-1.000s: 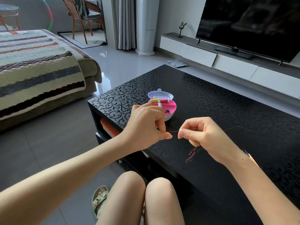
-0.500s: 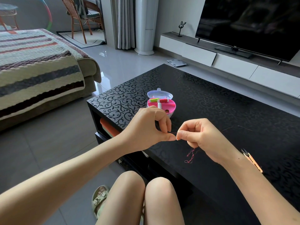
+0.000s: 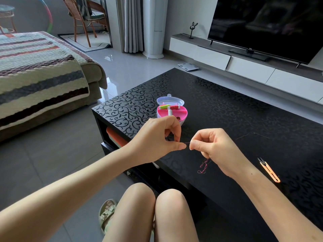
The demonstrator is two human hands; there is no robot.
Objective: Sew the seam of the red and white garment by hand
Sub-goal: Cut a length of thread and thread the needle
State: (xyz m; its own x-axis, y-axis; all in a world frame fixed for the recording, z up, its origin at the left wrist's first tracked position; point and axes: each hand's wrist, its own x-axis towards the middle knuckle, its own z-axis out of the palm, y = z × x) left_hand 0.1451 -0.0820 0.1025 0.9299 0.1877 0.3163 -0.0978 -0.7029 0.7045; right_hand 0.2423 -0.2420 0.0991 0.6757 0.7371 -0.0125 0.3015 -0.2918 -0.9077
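My left hand [image 3: 162,139] and my right hand [image 3: 214,146] are held close together above the front of the black coffee table [image 3: 236,109]. Between their fingertips runs a short piece of red thread [image 3: 187,142]. My right hand pinches that thread, and the loose tail [image 3: 203,165] hangs curled below it. My left hand pinches something very thin at the thread's end, too small to make out. A pink sewing kit [image 3: 172,110] with its clear lid open and small thread spools inside sits just behind my left hand. No red and white garment is in view.
Orange thread snips [image 3: 269,170] lie on the table to the right of my right wrist. A thin needle-like sliver [image 3: 261,135] and a thread scrap lie farther back. A sofa with a striped blanket [image 3: 35,75] stands to the left, and my knees are below the table edge.
The two hands have drawn closer together, so the thread span between the fingertips has shortened. The snips have come into view beside my right wrist.
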